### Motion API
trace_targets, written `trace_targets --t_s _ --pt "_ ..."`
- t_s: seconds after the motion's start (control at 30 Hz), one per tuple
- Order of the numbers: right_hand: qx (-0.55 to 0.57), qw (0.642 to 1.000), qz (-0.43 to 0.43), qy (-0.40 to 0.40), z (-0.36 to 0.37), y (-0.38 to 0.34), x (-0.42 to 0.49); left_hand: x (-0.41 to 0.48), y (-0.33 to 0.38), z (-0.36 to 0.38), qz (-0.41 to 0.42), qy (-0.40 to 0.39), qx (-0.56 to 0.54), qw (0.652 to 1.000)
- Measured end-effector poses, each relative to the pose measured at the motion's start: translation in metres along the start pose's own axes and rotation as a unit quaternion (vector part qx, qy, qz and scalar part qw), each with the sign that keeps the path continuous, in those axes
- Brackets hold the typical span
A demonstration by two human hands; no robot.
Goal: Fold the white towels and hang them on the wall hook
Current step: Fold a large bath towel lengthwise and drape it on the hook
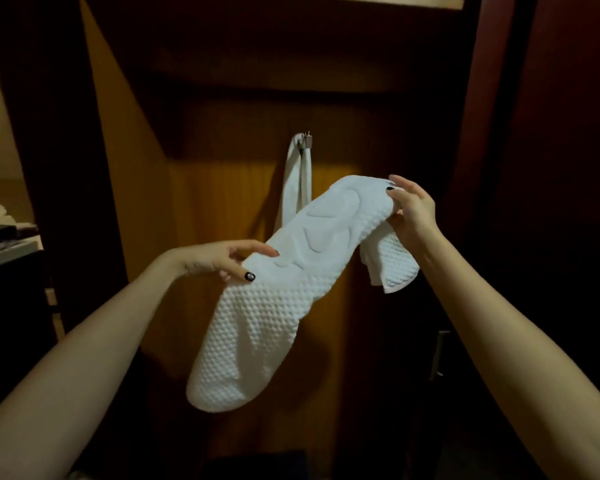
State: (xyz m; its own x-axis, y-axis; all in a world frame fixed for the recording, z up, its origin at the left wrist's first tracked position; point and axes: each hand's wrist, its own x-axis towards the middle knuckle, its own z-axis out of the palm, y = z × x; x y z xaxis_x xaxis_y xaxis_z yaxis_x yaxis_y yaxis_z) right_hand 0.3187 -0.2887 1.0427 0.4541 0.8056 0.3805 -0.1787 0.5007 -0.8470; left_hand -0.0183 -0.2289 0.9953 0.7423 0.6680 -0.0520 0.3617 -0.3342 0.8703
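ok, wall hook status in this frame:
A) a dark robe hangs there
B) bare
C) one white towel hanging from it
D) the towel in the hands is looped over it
C: a hanging towel drapes from the hook, while the textured towel is held in front of it, gripped by the left hand and right hand.

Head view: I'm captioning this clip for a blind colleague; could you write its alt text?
A person's two hands hold a folded white waffle-textured towel stretched between them, the left hand gripping near its middle and the right hand pinching its upper end. Behind it, a second white towel hangs from a metal hook on a wooden wall.
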Motion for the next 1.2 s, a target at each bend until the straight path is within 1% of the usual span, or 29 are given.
trace_targets --t_s 0.07,0.17,0.2,0.23,0.3,0.37,0.43,0.57,0.67,0.73,0.87,0.97,1.03,1.1,1.2 --pt "-0.004 1.000 -0.022 0.001 0.008 -0.004 0.019 0.016 -0.004 -0.013 0.020 0.037 -0.004 0.999" --pt "-0.004 0.999 -0.051 0.014 0.019 -0.010 0.047 0.037 -0.007 -0.035 0.061 0.152 -0.013 0.986" --pt "-0.004 0.998 -0.060 0.020 0.022 -0.011 0.057 0.044 -0.004 -0.047 0.079 0.171 -0.023 0.982" --pt "-0.002 0.997 -0.067 0.026 0.025 -0.012 0.069 0.051 0.000 -0.060 0.097 0.168 -0.059 0.979" --pt "0.000 0.996 -0.085 0.042 0.033 -0.018 0.093 0.061 0.015 -0.093 0.141 0.128 -0.131 0.973" --pt "0.004 0.993 -0.109 0.056 0.042 -0.028 0.115 0.071 0.036 -0.129 0.188 0.105 -0.144 0.966" --pt "0.010 0.990 -0.131 0.056 0.054 -0.038 0.137 0.086 0.059 -0.161 0.233 0.115 -0.152 0.954" --pt "0.016 0.986 -0.160 0.040 0.077 -0.054 0.180 0.119 0.094 -0.211 0.261 0.132 -0.170 0.941" --pt "0.025 0.990 -0.130 0.040 0.090 -0.054 0.213 0.141 0.103 -0.244 0.246 0.137 -0.174 0.943" --pt "0.021 0.993 -0.099 0.055 0.097 -0.043 0.231 0.157 0.100 -0.257 0.229 0.144 -0.182 0.945" --pt "0.023 0.996 -0.047 0.072 0.099 -0.009 0.254 0.188 0.080 -0.262 0.212 0.165 -0.220 0.938" --pt "0.038 0.996 -0.015 0.084 0.093 0.021 0.253 0.203 0.054 -0.258 0.208 0.162 -0.257 0.930" --pt "0.064 0.994 0.002 0.089 0.085 0.041 0.245 0.210 0.035 -0.253 0.207 0.156 -0.264 0.929" --pt "0.090 0.992 0.019 0.084 0.077 0.058 0.233 0.216 0.020 -0.245 0.210 0.151 -0.272 0.927" --pt "0.117 0.990 0.035 0.067 0.071 0.082 0.213 0.227 0.004 -0.226 0.214 0.164 -0.311 0.911"
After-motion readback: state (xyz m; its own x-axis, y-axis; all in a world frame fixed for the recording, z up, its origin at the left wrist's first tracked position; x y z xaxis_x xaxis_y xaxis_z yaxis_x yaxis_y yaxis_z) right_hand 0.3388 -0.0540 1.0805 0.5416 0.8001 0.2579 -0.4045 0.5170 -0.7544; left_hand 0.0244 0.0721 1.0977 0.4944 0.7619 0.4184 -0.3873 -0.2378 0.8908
